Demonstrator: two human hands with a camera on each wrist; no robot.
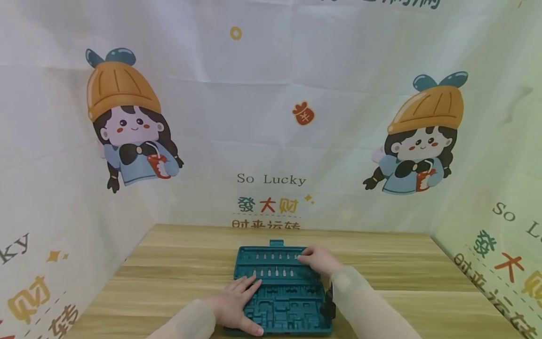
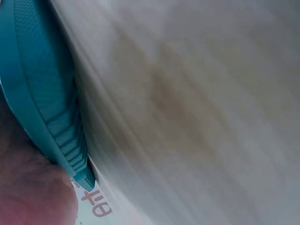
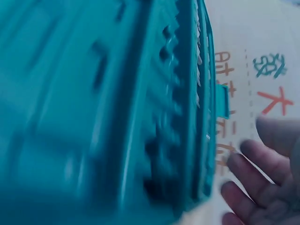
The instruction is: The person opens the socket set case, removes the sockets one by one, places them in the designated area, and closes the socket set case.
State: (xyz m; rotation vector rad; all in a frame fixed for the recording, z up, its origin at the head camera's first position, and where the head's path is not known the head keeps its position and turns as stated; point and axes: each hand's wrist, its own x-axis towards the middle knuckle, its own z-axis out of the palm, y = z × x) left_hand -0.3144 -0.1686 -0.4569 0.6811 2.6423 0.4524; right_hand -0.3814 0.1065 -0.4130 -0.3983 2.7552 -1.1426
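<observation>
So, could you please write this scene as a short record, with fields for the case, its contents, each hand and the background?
Main object: teal case, open on wood-grain table
Contents: two rows of bits in far half; near half has moulded recesses
Left side: left hand, fingers spread, resting on the case's left edge
Right side: right hand at the far row's right end; pinching a bit unclear
Background: printed cloth
</observation>
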